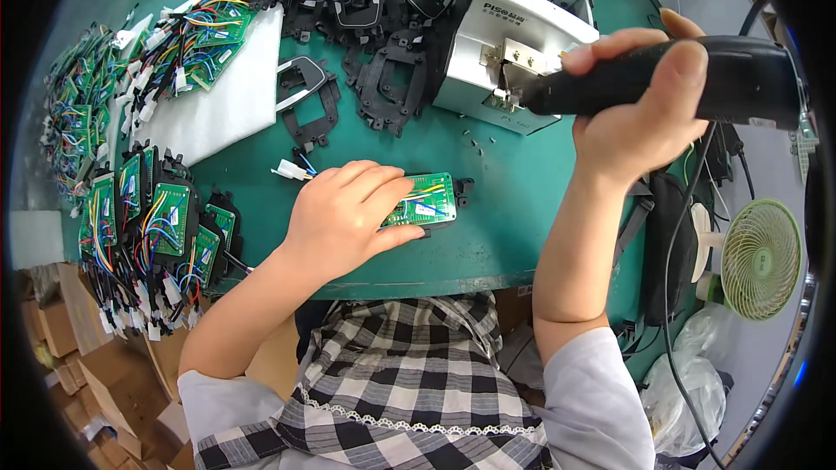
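My right hand [640, 104] is wrapped around a black electric screwdriver [740, 78], held level above the table's right side. The screwdriver's front end is at the metal outlet of a white box-shaped screw feeder [514, 22]; the bit's exact contact is too small to tell. Near the table's front edge, my left hand [348, 213] lies over a green circuit board [431, 198] and grips it along its sides. Under this board shows a black plastic part. A white connector [289, 171] on dark wires sticks out beyond my left fingers. My palm hides the board's left half.
Wired boards in black frames [170, 218] stand at the left edge, with more boards [218, 35] on white foam [235, 113]. Black plastic frames [387, 78] pile up at the back. Small screws [476, 146] lie before the feeder. A green fan [762, 248] stands right; a cable [675, 296] hangs nearby.
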A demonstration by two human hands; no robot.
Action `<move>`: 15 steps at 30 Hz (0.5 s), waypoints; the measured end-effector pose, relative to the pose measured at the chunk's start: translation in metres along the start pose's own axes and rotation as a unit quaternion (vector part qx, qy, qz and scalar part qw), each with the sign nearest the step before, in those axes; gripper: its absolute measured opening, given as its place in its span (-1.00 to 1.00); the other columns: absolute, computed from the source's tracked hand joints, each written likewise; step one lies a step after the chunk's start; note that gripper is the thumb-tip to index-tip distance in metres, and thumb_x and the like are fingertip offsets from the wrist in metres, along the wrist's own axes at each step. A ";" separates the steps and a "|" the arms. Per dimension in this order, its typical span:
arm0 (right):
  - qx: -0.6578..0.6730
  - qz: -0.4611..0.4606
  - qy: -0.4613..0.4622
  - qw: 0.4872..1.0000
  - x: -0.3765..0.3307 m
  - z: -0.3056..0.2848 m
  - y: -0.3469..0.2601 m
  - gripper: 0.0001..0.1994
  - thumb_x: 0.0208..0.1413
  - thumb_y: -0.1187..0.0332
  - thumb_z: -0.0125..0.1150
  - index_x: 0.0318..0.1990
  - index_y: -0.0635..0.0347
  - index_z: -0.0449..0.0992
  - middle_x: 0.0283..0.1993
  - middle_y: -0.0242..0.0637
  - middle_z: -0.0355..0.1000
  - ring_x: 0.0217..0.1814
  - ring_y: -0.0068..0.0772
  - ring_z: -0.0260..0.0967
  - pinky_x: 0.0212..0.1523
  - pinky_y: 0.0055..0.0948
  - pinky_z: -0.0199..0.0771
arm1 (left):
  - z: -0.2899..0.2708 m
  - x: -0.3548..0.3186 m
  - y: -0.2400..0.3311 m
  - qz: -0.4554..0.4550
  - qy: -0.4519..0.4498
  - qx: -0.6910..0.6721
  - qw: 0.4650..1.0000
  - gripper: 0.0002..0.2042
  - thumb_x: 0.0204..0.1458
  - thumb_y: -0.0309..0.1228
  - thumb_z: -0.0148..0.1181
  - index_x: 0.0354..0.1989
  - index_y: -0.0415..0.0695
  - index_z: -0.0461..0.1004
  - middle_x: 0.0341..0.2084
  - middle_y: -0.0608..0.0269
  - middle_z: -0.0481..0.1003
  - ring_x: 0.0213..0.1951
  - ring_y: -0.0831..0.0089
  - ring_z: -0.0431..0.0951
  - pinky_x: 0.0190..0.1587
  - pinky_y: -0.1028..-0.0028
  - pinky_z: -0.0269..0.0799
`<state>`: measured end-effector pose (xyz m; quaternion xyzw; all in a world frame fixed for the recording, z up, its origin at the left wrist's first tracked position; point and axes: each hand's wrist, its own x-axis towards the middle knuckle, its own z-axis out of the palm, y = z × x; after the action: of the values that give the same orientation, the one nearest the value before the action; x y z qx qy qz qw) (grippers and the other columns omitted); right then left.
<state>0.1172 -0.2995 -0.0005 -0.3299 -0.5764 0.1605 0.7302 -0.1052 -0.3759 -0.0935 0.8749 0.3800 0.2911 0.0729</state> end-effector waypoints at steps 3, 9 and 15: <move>-0.001 0.069 -0.033 0.997 -0.018 -0.001 -0.012 -0.35 0.11 -0.08 0.11 -0.03 0.47 0.22 -0.60 -0.12 0.35 -0.72 -0.32 0.31 -0.65 -0.41 0.40 | 0.004 -0.002 -0.001 0.006 -0.022 0.009 1.000 -0.55 -0.29 -0.16 0.40 -0.22 -0.13 0.52 -0.22 0.25 0.54 -0.18 0.34 0.54 -0.22 0.40 0.45; 0.065 0.110 -0.067 0.990 -0.047 0.009 -0.005 -0.38 0.10 -0.04 0.15 -0.04 0.46 0.21 -0.59 -0.11 0.35 -0.73 -0.34 0.31 -0.71 -0.45 0.38 | 0.009 -0.005 -0.003 -0.005 -0.026 -0.001 1.000 -0.55 -0.31 -0.20 0.44 -0.22 -0.16 0.54 -0.23 0.24 0.54 -0.21 0.30 0.56 -0.22 0.37 0.50; 0.078 0.143 -0.075 0.984 -0.057 0.015 0.000 -0.41 0.09 0.00 0.17 -0.05 0.46 0.22 -0.60 -0.12 0.35 -0.73 -0.35 0.32 -0.71 -0.46 0.38 | 0.009 -0.006 -0.002 -0.013 -0.023 -0.009 1.000 -0.55 -0.31 -0.22 0.45 -0.22 -0.17 0.54 -0.23 0.24 0.54 -0.23 0.30 0.56 -0.23 0.38 0.52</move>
<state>0.0869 -0.3297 -0.0407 -0.3378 -0.5624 0.3321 0.6777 -0.1049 -0.3784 -0.1044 0.8759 0.3867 0.2730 0.0932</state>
